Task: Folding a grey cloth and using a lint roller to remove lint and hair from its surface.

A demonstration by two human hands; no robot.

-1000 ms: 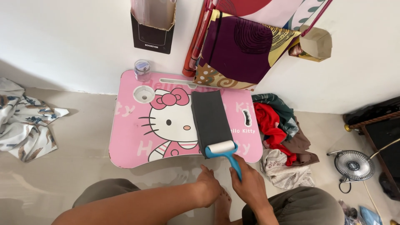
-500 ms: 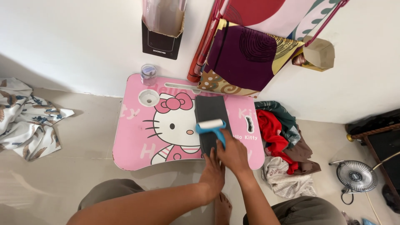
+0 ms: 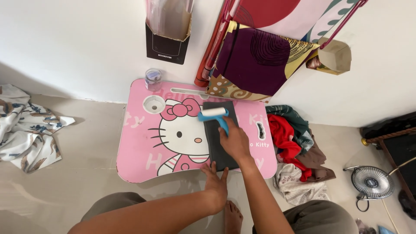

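Right hand [image 3: 234,139] grips lint roller [image 3: 213,113] | left hand [image 3: 215,184] flat, pinning dark cloth [image 3: 219,138]

From my feed the scene is bright and evenly lit with soft daylight, no harsh glare. A broad grey shadow falls across the white wall [image 3: 65,52] at the upper left of the frame, and a softer one lies under the near edge of the pink lap table [image 3: 138,143]. Focus is crisp at centre. Wide-angle bending shows toward the corners, slightly softening the patterned cloth [image 3: 26,125] at far left.
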